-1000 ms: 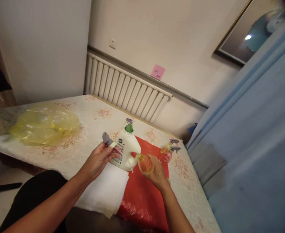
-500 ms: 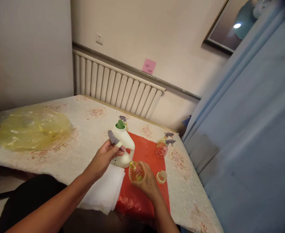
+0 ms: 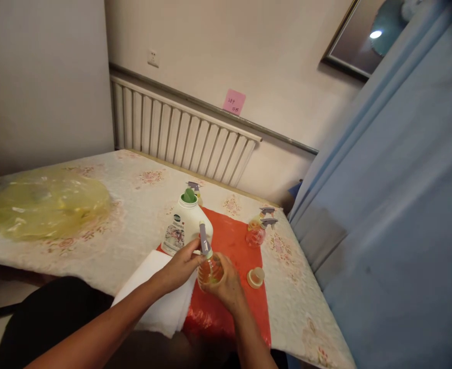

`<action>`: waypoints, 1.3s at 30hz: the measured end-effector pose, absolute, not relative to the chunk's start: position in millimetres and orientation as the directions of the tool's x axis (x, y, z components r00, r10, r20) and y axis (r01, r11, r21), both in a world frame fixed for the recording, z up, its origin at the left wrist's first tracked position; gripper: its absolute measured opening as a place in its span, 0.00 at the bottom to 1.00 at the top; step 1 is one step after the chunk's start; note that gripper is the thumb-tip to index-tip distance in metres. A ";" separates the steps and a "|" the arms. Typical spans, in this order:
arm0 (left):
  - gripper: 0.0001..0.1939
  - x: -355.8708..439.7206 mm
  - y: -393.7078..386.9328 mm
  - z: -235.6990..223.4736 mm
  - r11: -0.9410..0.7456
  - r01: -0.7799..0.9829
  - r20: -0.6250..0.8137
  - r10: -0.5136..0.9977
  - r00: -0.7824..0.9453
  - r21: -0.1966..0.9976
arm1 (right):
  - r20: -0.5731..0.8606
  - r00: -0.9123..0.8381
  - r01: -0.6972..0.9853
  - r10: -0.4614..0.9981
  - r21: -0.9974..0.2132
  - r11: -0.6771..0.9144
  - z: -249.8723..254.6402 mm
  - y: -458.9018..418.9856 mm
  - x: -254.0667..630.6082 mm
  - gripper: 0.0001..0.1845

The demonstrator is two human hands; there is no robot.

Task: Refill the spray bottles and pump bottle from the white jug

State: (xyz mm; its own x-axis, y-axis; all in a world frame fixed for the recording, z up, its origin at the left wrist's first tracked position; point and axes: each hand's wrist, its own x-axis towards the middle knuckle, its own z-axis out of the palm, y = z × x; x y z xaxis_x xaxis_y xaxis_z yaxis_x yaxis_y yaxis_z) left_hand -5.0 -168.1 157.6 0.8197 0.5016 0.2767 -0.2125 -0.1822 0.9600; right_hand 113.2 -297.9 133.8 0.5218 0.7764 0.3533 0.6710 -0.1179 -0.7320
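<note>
My right hand is wrapped round a clear spray bottle held over the red sheet. The grey trigger spray head sits upright at the bottle's mouth, and my left hand has its fingers closed about the base of it. Whether the head's collar is threaded on, I cannot tell. Just behind my hands stands a white jug with a picture label and a green piece in its open neck. To the right of my right hand lies a cream-coloured cap.
A red sheet and a folded white cloth lie on the flowered tablecloth. Spray bottles stand at the back right, another spray bottle behind the jug. A yellow plastic bag spreads at left; a blue curtain hangs at right.
My left hand has brought the spray head right and down onto the bottle's mouth, its tube now inside. The jug's label has come into view. The bottle has shifted slightly left.
</note>
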 end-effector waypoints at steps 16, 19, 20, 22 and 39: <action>0.23 16.1 -162.2 162.0 -0.189 -0.223 0.290 0.521 0.803 0.956 | 0.277 0.601 0.445 0.749 -0.895 -0.027 117.7 -286.7 130.2 0.36; 0.21 14.6 -158.5 141.3 -0.222 -0.161 0.264 0.584 0.768 0.962 | 0.283 0.649 0.428 0.706 -0.903 -0.032 118.5 -282.4 147.0 0.37; 0.19 11.7 -155.5 130.1 -0.237 -0.104 0.231 0.609 0.759 0.966 | 0.285 0.666 0.427 0.689 -0.903 -0.039 117.6 -279.6 154.8 0.38; 0.13 2.4 -145.3 101.9 -0.321 0.008 0.207 0.629 0.750 0.947 | 0.292 0.693 0.430 0.659 -0.902 -0.052 114.6 -271.0 173.2 0.39; 0.12 -47.2 -80.5 -35.4 -0.798 0.410 0.459 0.593 0.661 0.442 | 0.321 0.734 0.483 0.599 -0.866 -0.127 66.3 -92.3 294.3 0.35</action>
